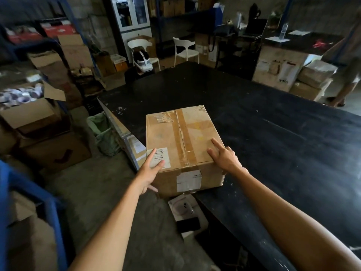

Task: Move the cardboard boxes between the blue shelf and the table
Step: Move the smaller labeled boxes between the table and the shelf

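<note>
Taped cardboard box [183,147] sits on the black bench [273,137] at its near-left corner, near end overhanging the bench edge slightly, long axis running away from the camera. Brown tape strip [184,137] runs down the lid seam; white label [160,157] on the near-left of the lid, another white label [189,180] on the near end face. Left hand [151,171] rests at the box's near-left corner, fingers [152,156] spread apart and lying across the lid label, thumb down beside the end face, not clamped. Right hand [224,156] lies flat on the lid's near-right edge, fingers [217,143] apart, pointing away, not gripping. Blue shelf frame [48,200] shows at the lower left, well apart from the box. Green-lined bin [103,132] stands on the floor just beside the bench's left edge. Open carton of tape rolls [25,102] at far left. Two white chairs [185,49] beyond the bench's far end.
</note>
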